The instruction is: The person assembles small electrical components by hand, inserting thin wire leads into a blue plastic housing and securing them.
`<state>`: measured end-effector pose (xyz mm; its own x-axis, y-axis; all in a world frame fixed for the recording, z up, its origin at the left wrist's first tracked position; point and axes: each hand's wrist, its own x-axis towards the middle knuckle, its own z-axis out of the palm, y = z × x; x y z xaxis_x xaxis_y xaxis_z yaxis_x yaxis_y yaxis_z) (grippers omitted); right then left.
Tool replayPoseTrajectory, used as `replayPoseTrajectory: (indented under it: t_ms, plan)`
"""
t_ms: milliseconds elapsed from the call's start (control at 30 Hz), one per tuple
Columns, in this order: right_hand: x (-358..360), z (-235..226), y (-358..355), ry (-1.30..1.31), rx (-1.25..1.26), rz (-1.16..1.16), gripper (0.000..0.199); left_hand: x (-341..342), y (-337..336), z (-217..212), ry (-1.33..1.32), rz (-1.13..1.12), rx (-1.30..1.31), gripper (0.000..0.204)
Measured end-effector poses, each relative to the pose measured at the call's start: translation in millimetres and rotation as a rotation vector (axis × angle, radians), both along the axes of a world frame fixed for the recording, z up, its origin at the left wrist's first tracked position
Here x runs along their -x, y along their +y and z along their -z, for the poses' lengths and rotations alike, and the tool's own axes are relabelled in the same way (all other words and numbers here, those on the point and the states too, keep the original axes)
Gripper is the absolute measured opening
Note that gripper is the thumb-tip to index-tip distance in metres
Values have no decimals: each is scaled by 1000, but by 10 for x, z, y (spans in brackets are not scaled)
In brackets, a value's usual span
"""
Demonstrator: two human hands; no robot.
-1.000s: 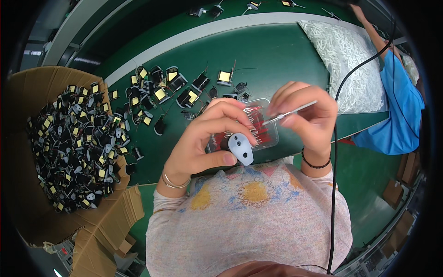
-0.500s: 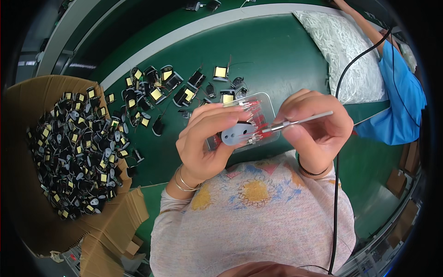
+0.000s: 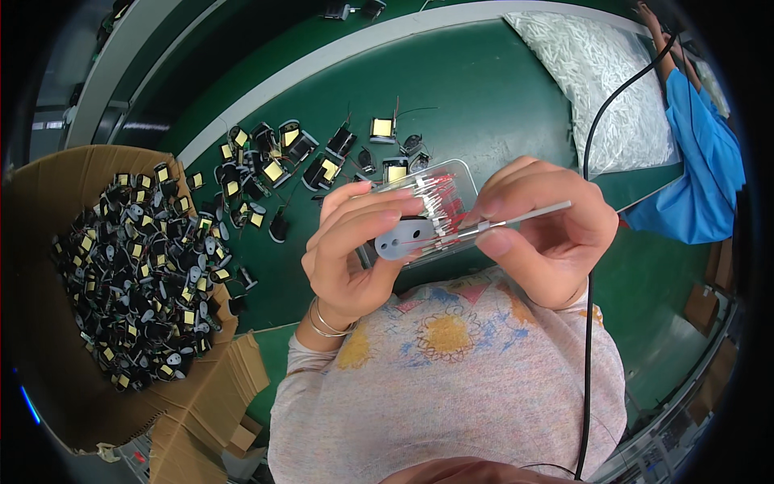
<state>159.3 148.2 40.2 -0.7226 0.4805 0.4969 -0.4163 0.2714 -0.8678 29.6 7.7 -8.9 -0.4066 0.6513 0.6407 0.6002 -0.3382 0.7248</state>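
Note:
My left hand is closed around a small black device with a grey oval end cap, which has dark round holes and faces right. Between the thumb and fingers of my right hand is a thin silver-grey rod. Its left end reaches close to the end cap; whether it touches cannot be made out. Fine red wire shows near that end. Below both hands lies a clear plastic box with several thin white-and-red wired parts, partly hidden by my left hand.
Several black devices with yellow pads lie on the green table. A cardboard box full of similar devices stands at left. At far right are a bag of white sticks, a black cable and another person's blue sleeve.
My left hand and the device have shifted slightly left. The rod in my right hand has also moved a little left. At far right, the other person's arm has changed position.

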Motion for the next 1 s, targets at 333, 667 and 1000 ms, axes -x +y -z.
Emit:
replayPoseTrajectory:
  t_ms: [333,667,1000]
  plan:
    - [19,-19,7,3,-39,40,19,-12,-8,-9,45,-27,-4,39]
    - [7,-52,-69,122,-436,99,27,-18,-16,-1,97,-121,-8,38]
    - [29,26,-168,136,-507,225,23,-23,-33,12,166,-175,-12,37]
